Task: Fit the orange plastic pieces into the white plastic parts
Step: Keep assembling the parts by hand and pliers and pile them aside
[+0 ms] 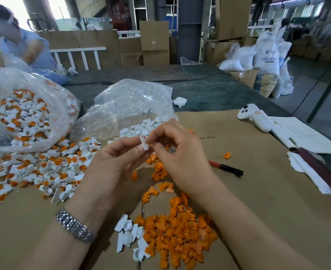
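Note:
My left hand (114, 162) pinches a small white plastic part (144, 142) at the centre of the view. My right hand (177, 151) meets it from the right, fingertips on the same part; whether an orange piece sits under those fingers is hidden. A heap of loose orange pieces (180, 236) lies near the front edge, with a few empty white parts (130, 234) at its left. Assembled white-and-orange parts (44, 168) spread over the table at the left.
A clear bag of assembled parts (24, 114) stands far left; a clear bag of white parts (129, 102) lies behind my hands. A red-and-black pen (226, 168), a white controller (255, 117) and papers (301, 133) lie at the right. Another person (22, 45) sits far left.

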{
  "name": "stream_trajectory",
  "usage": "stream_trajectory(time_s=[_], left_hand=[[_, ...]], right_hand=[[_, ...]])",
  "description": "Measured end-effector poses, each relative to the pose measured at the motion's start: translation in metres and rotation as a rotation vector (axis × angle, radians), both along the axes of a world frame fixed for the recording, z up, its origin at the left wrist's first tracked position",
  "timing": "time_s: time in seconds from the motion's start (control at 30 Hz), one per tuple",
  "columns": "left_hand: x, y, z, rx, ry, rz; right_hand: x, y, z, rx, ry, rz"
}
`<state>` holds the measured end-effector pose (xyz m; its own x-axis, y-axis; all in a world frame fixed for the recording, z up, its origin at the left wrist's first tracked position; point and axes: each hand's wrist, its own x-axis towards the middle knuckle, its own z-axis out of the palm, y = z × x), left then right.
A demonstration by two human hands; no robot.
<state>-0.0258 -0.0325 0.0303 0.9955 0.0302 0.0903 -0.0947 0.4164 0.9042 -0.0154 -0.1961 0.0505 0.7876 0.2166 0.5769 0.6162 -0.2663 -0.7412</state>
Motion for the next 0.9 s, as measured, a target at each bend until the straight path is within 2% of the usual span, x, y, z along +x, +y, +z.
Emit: stream_trajectory(time_s=[0.07, 0.1, 0.2, 0.27, 0.33, 0.47, 0.53, 0.77, 0.9], left_hand=[[-0.001, 0.001, 0.001, 0.007, -0.009, 0.011], [-0.003, 0.001, 0.002, 0.096, -0.038, 0.042], [-0.008, 0.0, 0.004, 0.439, -0.186, 0.147], [-0.008, -0.001, 0.003, 0.487, -0.211, 0.151], [-0.007, 0.001, 0.004, 0.412, -0.168, 0.107], [-0.003, 0.003, 0.003, 0.106, -0.075, 0.048], [-0.002, 0.002, 0.003, 0.018, -0.042, 0.034], [-0.003, 0.003, 0.006, 0.003, -0.021, -0.001], [-0.003, 0.003, 0.007, -0.04, -0.017, -0.028]], right_hand=[[0.0, 0.004, -0.003, -0.051, -0.101, -0.05], [0.0, 0.005, -0.004, -0.053, -0.095, -0.063], [0.001, 0.001, -0.003, 0.069, 0.107, -0.007], [0.002, -0.004, 0.0, 0.167, 0.241, 0.069], [0.001, -0.006, 0.002, 0.191, 0.269, 0.102], [-0.001, -0.001, 0.003, 0.148, 0.207, 0.105], [-0.002, -0.003, 0.004, 0.134, 0.196, 0.127], [-0.002, -0.013, 0.009, -0.029, 0.11, 0.088], [-0.002, -0.015, 0.011, 0.008, 0.126, 0.093]])
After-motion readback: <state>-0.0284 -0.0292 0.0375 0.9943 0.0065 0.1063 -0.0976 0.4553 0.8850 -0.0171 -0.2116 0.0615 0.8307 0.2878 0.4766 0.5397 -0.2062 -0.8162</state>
